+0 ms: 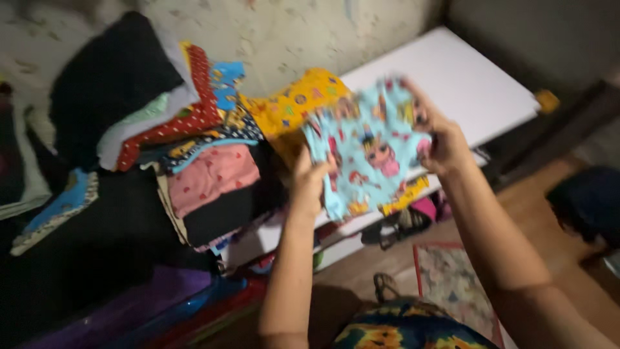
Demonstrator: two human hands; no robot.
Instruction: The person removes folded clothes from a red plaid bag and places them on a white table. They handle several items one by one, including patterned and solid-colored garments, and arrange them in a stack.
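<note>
I hold up a small light-blue garment (368,152) printed with cartoon figures, stretched between both hands. My left hand (309,181) grips its lower left edge. My right hand (442,145) pinches its upper right corner. The cloth is blurred by motion. Right behind it lies a yellow patterned garment (290,106) on top of the clothes.
A pile of folded clothes (206,174), pink, red dotted, black and white, leans at the left on a white board (452,77). Dark fabric (97,245) spreads below. A patterned mat (452,284) and a sandal (386,284) lie on the brown floor.
</note>
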